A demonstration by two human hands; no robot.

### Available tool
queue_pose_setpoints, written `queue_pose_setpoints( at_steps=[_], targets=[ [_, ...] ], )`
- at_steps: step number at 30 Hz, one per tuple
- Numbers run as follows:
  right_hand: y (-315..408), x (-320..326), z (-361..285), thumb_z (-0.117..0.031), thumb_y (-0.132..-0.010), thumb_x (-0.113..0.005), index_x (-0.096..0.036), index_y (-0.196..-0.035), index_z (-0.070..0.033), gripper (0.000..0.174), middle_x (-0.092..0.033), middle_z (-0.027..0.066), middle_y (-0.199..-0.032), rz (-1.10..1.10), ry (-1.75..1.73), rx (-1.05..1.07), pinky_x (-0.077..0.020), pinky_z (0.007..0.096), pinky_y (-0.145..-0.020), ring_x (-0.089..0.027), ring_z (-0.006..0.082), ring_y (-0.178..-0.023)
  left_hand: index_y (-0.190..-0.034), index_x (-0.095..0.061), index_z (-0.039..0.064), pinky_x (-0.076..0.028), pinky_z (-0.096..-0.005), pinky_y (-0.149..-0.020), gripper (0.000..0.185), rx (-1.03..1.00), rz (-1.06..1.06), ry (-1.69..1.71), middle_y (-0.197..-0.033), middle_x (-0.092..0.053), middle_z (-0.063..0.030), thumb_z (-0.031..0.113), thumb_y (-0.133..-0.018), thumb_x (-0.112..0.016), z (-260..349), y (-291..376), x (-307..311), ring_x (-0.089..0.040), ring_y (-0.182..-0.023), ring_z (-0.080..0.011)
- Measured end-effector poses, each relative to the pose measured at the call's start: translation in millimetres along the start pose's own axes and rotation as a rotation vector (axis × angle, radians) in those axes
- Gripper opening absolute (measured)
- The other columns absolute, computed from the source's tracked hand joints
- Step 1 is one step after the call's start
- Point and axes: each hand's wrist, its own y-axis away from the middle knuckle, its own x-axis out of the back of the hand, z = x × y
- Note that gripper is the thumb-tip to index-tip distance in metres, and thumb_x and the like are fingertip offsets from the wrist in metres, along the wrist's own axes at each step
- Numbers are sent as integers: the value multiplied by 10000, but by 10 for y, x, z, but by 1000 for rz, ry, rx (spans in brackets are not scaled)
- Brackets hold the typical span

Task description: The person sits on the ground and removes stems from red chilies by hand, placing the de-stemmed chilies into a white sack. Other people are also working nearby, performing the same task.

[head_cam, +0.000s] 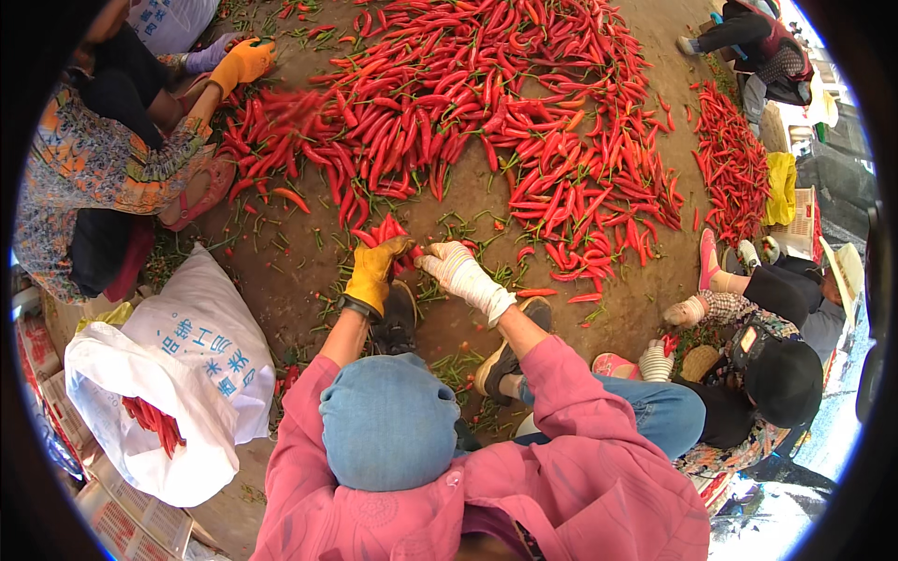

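Note:
My left hand (373, 272), in a yellow-orange work glove, grips a small bunch of red chili peppers (384, 230) low over the dirt floor. Close beside it is my right hand (463, 275), in a white striped knit glove. Its fingertips meet the lower end of the bunch, and what they pinch is hidden. Cut green stems (459, 228) and bits of red pepper lie scattered around both hands. Just beyond spreads a large heap of red chili peppers (435, 112), many with green stems on.
At left, an open white woven sack (203, 456) contains red peppers; a full sack (210, 329) leans behind it. A co-worker's orange-gloved hand (242, 66) is at the heap's left edge. Other people sit at right, by another pepper pile (729, 154) and a yellow bag (780, 186).

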Motion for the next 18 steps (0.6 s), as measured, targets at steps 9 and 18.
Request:
queue_pose_setpoints(
  at_steps=[9,18],
  targets=[
    [-848,471,578,-220,-767,-639,-607,-1048,37,382,-666,118,-797,498,-63,-119,-482,361,-652,-617,275,-654,-1004,-558,-13,-498,-248,-645,370,-498,315,119,-913,-608,-88,-64,-662,-687,1273,1375,-161,-589,-738,-144],
    [-1952,1193,274,-256,-788,-710,-650,-848,-90,187,-553,32,-599,689,-1303,-376,-322,281,-389,-447,150,-429,-1010,-580,-47,-471,-271,-693,316,-686,1312,-641,-875,-613,-103,120,-764,-688,1908,3171,1946,-577,-721,-163]
  ],
)
